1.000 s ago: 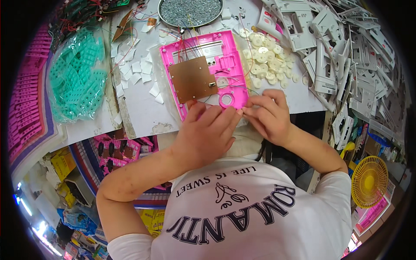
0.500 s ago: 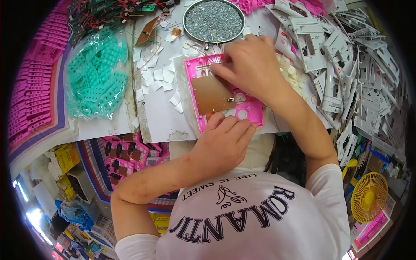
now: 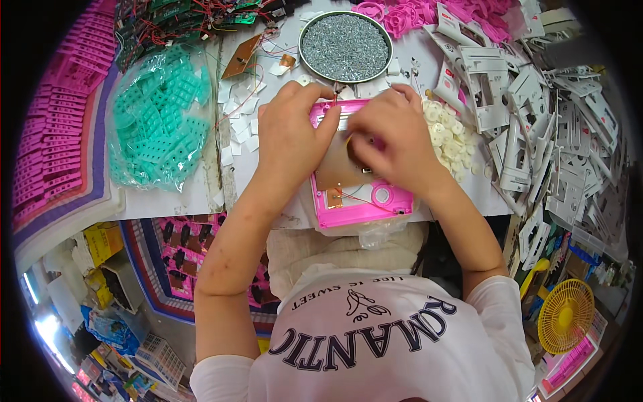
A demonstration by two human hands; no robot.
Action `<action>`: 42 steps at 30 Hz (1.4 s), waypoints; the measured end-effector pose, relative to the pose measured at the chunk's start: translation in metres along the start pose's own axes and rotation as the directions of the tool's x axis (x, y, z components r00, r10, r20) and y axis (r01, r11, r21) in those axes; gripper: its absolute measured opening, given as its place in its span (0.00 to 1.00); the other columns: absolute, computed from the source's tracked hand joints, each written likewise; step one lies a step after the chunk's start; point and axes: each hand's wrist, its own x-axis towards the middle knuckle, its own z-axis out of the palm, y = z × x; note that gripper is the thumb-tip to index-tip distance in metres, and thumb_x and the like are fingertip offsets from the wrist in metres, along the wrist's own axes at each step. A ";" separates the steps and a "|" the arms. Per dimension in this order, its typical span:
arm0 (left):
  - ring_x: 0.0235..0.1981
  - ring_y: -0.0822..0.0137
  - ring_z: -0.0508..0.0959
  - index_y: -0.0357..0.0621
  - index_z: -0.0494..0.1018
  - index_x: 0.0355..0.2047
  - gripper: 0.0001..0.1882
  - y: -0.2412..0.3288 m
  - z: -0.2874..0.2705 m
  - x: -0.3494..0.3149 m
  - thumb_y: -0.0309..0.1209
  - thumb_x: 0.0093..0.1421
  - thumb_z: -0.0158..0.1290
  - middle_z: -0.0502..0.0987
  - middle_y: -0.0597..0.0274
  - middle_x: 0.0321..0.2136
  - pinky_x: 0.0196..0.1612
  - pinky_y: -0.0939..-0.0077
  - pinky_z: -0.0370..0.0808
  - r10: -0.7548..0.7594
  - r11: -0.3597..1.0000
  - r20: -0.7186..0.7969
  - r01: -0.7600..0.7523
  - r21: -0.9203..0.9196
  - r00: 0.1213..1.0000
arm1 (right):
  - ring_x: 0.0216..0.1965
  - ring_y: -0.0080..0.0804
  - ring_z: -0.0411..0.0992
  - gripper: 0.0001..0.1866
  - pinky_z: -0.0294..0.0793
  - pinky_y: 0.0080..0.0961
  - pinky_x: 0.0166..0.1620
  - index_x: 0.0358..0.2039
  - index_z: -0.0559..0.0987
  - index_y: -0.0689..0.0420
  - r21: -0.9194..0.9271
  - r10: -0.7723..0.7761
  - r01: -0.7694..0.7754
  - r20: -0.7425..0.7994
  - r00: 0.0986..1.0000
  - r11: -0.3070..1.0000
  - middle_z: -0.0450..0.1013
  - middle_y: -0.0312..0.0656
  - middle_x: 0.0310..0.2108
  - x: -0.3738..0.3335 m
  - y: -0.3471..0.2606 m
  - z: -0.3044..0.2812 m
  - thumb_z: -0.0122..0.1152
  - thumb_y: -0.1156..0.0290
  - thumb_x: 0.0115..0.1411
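A pink plastic case [image 3: 355,216] lies in front of me, with a brown circuit board [image 3: 338,173] set in it. My left hand [image 3: 291,134] is at the case's upper left corner, its thumb and forefinger on either side of the edge. Over the board's upper right part is my right hand [image 3: 395,137], closed and blurred by motion. A small dark purplish spot shows among its curled fingers; what it is stays unclear. Below the board, a small copper-coloured board [image 3: 333,197] with thin red wires sits inside the case. Both hands hide much of the case's upper half.
A round tin of small metal screws [image 3: 345,47] stands beyond the case. Cream round pieces [image 3: 447,137] and stacked white panels [image 3: 482,70] are at right. A bag of teal keypads [image 3: 161,120], pink parts [image 3: 57,134] and wired green boards [image 3: 161,27] fill the left.
My left hand has moved from the case's near edge up to its upper left corner. My right hand has come down from the far edge over the board. The wires there have shifted.
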 end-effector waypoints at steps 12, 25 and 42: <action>0.34 0.64 0.76 0.51 0.83 0.30 0.05 0.002 0.004 0.004 0.35 0.53 0.66 0.77 0.69 0.28 0.47 0.60 0.61 0.129 0.990 -0.096 -0.124 0.060 0.987 | 0.46 0.44 0.73 0.24 0.72 0.39 0.53 0.53 0.80 0.55 0.158 0.068 -0.059 -0.054 0.996 0.986 0.81 0.44 0.41 0.029 0.051 0.007 0.57 0.73 0.54; 0.39 0.63 0.76 0.49 0.80 0.34 0.07 -0.010 -0.024 -0.032 0.32 0.53 0.63 0.77 0.69 0.31 0.47 0.60 0.60 0.070 0.958 -0.237 0.001 0.285 0.969 | 0.42 0.41 0.76 0.10 0.73 0.36 0.48 0.39 0.84 0.55 0.235 0.006 -0.030 0.102 0.995 0.972 0.80 0.41 0.36 0.036 0.038 -0.008 0.66 0.71 0.56; 0.43 0.62 0.76 0.51 0.83 0.31 0.04 0.005 0.000 0.020 0.31 0.54 0.65 0.80 0.70 0.35 0.52 0.57 0.61 0.367 0.904 0.035 -0.365 0.223 0.930 | 0.39 0.37 0.73 0.04 0.68 0.41 0.52 0.26 0.83 0.52 -0.326 -0.134 0.193 0.197 0.971 0.925 0.78 0.36 0.32 0.007 0.011 -0.028 0.65 0.68 0.50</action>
